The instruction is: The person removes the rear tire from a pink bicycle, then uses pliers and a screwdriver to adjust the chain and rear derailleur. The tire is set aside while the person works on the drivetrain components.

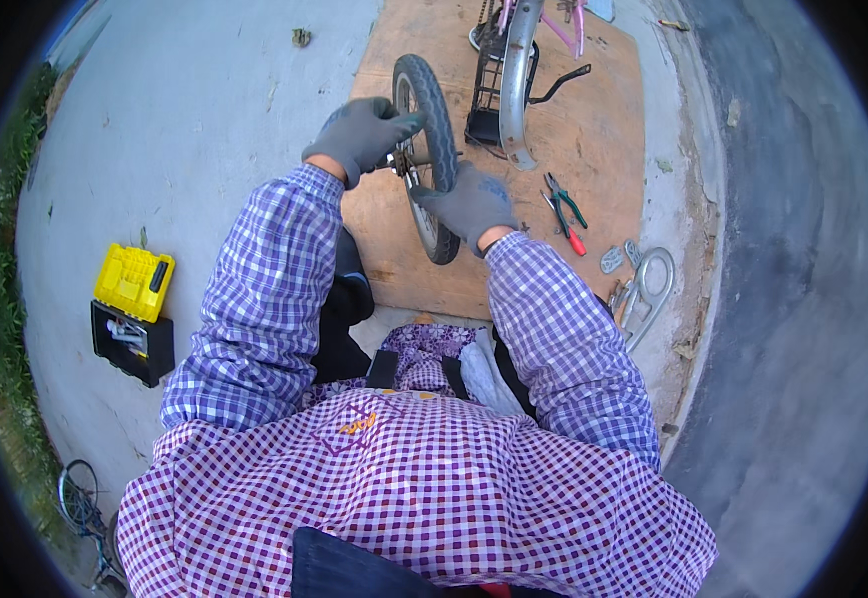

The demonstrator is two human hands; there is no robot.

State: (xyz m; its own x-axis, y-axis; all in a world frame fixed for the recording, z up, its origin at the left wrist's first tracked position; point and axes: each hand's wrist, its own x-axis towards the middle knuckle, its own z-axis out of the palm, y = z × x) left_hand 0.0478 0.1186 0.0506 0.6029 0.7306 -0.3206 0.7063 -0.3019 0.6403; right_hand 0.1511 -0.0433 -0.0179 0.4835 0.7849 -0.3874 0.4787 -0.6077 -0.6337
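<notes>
A small bicycle wheel (441, 130) with a black tyre and silver rim stands upright in front of me, over a plywood board. My left hand (359, 135), in a grey glove, is closed at the wheel's left side, thumb and fingers against the tyre above the hub. My right hand (474, 204), gloved alike, grips the tyre from the right, its thumb across the tread and its other fingers partly hidden. Between the hands, the axle and metal hub parts (404, 164) show.
Beyond lies a pink bicycle frame (565, 35) with a silver mudguard (516, 90) and black rack. Pliers (566, 202) and a red-handled screwdriver (575, 241) rest on the board (593, 130); a silver chain guard (656, 282) lies right. A yellow-lidded toolbox (135, 282) sits open left.
</notes>
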